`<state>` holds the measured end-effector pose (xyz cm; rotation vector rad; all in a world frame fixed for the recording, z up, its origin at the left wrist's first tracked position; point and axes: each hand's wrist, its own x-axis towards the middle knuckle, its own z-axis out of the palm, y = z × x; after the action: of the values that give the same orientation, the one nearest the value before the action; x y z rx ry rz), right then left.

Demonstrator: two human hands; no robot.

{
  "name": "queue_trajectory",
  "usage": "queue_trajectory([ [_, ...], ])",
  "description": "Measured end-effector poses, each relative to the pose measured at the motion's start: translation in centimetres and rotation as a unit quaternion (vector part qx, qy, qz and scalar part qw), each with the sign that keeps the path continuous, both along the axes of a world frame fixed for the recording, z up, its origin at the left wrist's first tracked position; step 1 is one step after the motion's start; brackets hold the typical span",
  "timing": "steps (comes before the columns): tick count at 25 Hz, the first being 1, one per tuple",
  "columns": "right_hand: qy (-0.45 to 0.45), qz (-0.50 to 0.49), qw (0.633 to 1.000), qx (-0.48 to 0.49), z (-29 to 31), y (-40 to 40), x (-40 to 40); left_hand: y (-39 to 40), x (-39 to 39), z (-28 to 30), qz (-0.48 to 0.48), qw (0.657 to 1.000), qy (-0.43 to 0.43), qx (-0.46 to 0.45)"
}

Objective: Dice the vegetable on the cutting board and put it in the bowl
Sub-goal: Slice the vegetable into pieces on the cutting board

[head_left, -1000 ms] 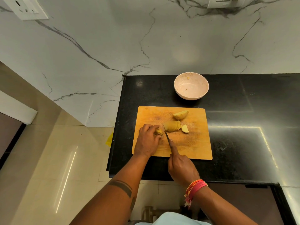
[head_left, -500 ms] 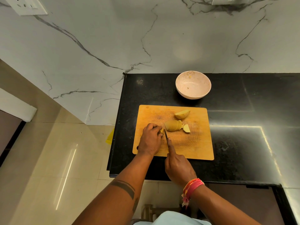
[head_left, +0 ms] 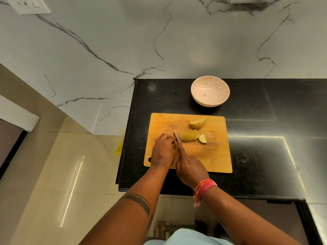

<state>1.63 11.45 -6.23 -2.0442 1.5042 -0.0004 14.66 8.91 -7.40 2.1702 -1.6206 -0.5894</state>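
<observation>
On the wooden cutting board (head_left: 203, 156), the yellow potato (head_left: 187, 136) lay sliced. Your left hand (head_left: 163, 151) pinched one piece; your right hand (head_left: 190, 167) gripped the knife (head_left: 175, 136).

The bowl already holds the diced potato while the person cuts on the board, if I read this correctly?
Not quite. The head view shows the bowl holds only a few specks; the potato pieces are all on the board, where the right hand cuts with the knife.
</observation>
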Motion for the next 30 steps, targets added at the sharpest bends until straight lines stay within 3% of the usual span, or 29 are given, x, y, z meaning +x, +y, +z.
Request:
queue_trajectory([
  [10, 0.035, 0.028, 0.999, 0.015, 0.7, 5.2, -3.8, 0.5, -0.1, 0.1, 0.019, 0.999, 0.038, -0.015],
  [17, -0.001, 0.012, 1.000, -0.003, 1.1, 2.6, -2.2, 1.3, -0.4, -0.7, 0.051, 0.997, 0.006, -0.049],
  [25, 0.030, 0.051, 0.998, -0.011, -0.2, -0.2, -0.5, 1.1, -0.3, -0.7, 0.054, 0.997, 0.023, -0.053],
  [30, 0.035, 0.061, 0.997, -0.019, -0.5, 2.3, -2.4, 1.0, -0.3, -0.6, 0.050, 0.998, 0.006, -0.046],
])
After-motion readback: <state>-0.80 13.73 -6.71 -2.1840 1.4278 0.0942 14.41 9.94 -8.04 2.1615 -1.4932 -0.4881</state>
